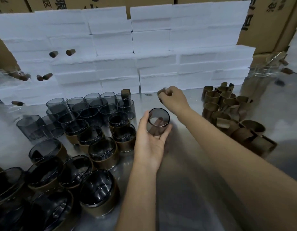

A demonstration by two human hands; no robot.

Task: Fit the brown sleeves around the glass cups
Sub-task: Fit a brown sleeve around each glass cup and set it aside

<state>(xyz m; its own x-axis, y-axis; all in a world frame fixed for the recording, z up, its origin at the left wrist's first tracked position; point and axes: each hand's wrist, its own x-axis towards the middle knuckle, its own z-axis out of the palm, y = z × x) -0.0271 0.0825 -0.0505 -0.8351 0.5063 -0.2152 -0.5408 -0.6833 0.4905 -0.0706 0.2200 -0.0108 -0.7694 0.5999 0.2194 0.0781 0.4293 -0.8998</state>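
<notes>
My left hand [150, 144] grips a bare smoky glass cup [157, 121] above the metal table, its open mouth tilted towards me. Just beyond it, my right hand [173, 100] is curled around a small brown piece [161, 93]; only its end shows past my fingers and it is blurred. A pile of loose brown sleeves [227, 110] lies on the table at the right. To the left stand several bare glass cups [87, 105], and nearer me several cups wearing brown sleeves [101, 152].
A wall of stacked white foam boxes [127, 52] closes off the back of the table, with cardboard cartons [267, 22] behind. Small brown corks [70, 52] rest on the foam at the left. Clear glassware [267, 67] stands at the far right. Bare metal tabletop [186, 172] shows under my arms.
</notes>
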